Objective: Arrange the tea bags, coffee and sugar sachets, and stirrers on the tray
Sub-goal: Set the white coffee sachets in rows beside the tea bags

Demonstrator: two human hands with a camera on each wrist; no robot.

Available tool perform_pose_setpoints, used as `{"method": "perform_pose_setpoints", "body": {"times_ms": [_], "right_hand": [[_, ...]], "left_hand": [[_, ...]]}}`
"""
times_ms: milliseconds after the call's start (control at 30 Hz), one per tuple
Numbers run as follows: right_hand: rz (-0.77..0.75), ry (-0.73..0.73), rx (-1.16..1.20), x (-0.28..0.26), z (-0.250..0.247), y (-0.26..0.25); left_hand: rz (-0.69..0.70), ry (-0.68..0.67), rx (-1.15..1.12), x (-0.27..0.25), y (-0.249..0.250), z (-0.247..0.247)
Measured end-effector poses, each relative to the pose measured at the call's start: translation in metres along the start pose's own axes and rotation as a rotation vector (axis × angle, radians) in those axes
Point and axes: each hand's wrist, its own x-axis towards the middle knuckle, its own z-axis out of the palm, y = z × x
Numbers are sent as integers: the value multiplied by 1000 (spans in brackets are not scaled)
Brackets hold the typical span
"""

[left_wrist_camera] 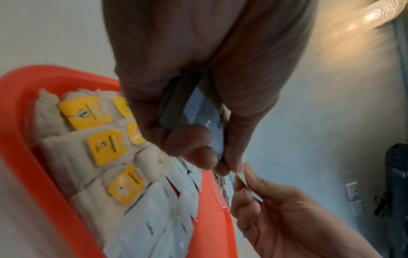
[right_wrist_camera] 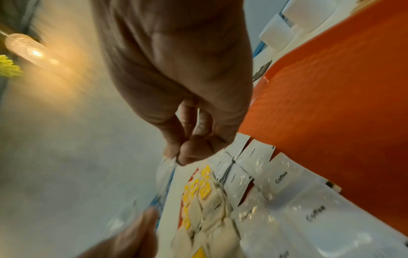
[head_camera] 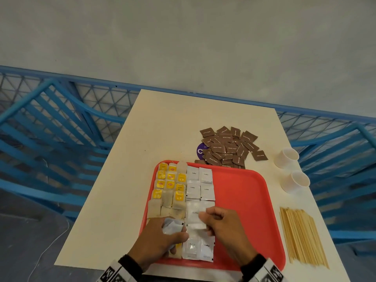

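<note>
**Head view: one coffee sachet passing between your hands above the tray**

Head view shows your left hand (head_camera: 162, 239) curled round a small stack of coffee sachets (head_camera: 173, 225), held over the near-left part of the red tray (head_camera: 244, 200). Your right hand (head_camera: 221, 226) has thumb and forefinger pinched on the edge of a single sachet (head_camera: 198, 226), which hangs between the two hands. The right wrist view confirms the pinch: the fingertips (right_wrist_camera: 187, 153) are together on a thin foil edge.

Below that sachet the coffee column (head_camera: 200, 186) runs away from you in two files, just beside the tea bags (head_camera: 171, 184) on its left. Two sachets also lie at the near end of the column. Between them and the far rows the frame is blurred and partly hidden by your hands, so you cannot tell whether that slot is filled.

The move turns on this: the open place lies, by my reading, directly under and slightly ahead of your right hand, and the column's long axis points straight away from you. Your right hand is the nearer one, so lower the sachet with its long side along that axis.

Still off the tray: the brown sugar sachets (head_camera: 230, 147) beyond the far rim, and the stirrers (head_camera: 301, 237) to the right, lying lengthwise away from you. Two paper cups (head_camera: 291, 169) stand near them.
</note>
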Motion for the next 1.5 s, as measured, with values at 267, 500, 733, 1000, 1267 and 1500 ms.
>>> {"method": "perform_pose_setpoints", "body": {"times_ms": [267,500,733,1000,1267,1500], "right_hand": [[77,102,-225,64,0,11],[0,183,-432,66,9,21],[-76,156,-597,60,17,15],[-395,-9,-398,3,15,-39],[-458,-81,-679,-25,7,-49],[-340,28,-165,-22,-12,-54]], "left_hand": [[-87,188,-94,-5,-19,-20],[-115,206,-122,-10,-17,-26],[-99,137,-243,-6,-9,-24],[-200,-123,-731,1,35,-10],[-150,-251,-584,8,52,24],[25,-148,-481,3,52,23]]}}
